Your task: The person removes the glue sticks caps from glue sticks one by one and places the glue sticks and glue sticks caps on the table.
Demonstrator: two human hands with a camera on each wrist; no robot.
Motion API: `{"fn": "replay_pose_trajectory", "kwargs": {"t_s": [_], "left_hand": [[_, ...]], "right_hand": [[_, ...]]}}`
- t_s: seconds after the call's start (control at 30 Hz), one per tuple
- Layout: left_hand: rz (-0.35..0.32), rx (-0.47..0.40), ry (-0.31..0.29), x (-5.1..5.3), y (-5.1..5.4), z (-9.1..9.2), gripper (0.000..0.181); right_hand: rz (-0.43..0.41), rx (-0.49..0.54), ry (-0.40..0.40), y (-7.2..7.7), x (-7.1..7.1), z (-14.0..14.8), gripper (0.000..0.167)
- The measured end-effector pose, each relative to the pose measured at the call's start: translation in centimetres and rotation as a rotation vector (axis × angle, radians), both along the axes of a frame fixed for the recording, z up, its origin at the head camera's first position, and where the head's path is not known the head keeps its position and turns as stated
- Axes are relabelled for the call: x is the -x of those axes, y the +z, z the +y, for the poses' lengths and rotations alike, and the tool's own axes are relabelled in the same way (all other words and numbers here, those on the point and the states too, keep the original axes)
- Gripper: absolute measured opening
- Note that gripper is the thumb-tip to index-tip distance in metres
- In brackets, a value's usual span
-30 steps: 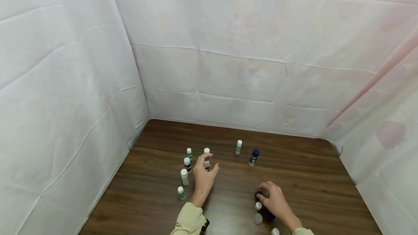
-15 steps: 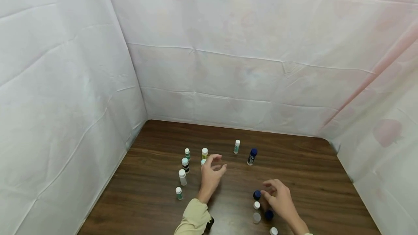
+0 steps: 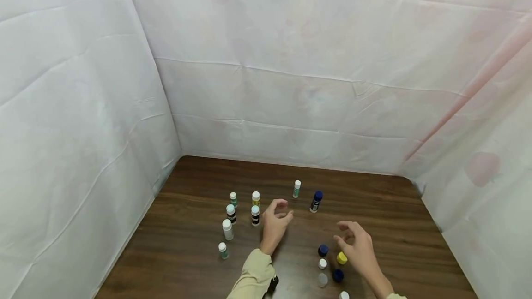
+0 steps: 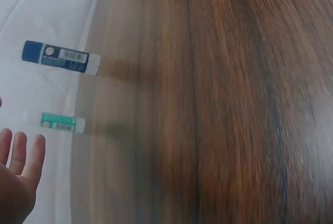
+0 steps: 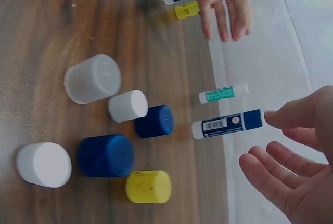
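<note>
My left hand point(image 3: 275, 226) hovers with loosely bent fingers, holding nothing, just right of a dark-labelled glue stick point(image 3: 255, 216) and a yellow-labelled glue stick point(image 3: 256, 199). Relaxed and empty, my right hand point(image 3: 359, 249) is above and right of several loose caps. Among these are a yellow cap point(image 5: 149, 186), a large blue cap point(image 5: 105, 155), a smaller blue cap point(image 5: 154, 121), a small white cap point(image 5: 128, 105), a translucent cap point(image 5: 92, 79) and a larger white cap point(image 5: 43, 165). A navy glue stick point(image 3: 316, 202) and a green-labelled glue stick point(image 3: 297, 189) stand upright farther back.
Left of my left hand, more sticks stand in a slanting row, including a white glue stick point(image 3: 227, 230) and a small green glue stick point(image 3: 223, 250). White cloth point(image 3: 266, 82) hangs behind and along both sides of the brown wooden table point(image 3: 183, 262).
The left hand has moved right, away from the dark-labelled glue stick. The right hand has let go of the smaller blue cap and drawn back, uncovering the yellow cap.
</note>
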State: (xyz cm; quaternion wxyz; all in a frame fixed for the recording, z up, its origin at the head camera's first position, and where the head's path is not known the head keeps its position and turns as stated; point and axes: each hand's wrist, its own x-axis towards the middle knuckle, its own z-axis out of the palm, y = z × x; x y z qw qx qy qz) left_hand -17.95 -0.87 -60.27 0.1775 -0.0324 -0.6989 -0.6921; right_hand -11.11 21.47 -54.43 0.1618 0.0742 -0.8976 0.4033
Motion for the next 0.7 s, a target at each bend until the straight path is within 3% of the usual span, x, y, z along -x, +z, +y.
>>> {"fn": "replay_pose_trajectory", "kwargs": {"t_s": [0.17,0.47,0.7], "left_hand": [[0.026,-0.014,0.013,0.5,-0.3,1.3,0.03],[0.023,-0.037,-0.002,-0.2,1.5,2.7,0.029],[0.043,-0.047,-0.013,0.5,1.0,3.6,0.029]], "right_hand": [[0.046,-0.02,0.0,0.8,0.8,-0.1,0.037],[0.117,-0.029,0.03,1.7,1.9,-0.4,0.037],[0.123,-0.04,0.03,1.7,3.0,-0.4,0.037]]}}
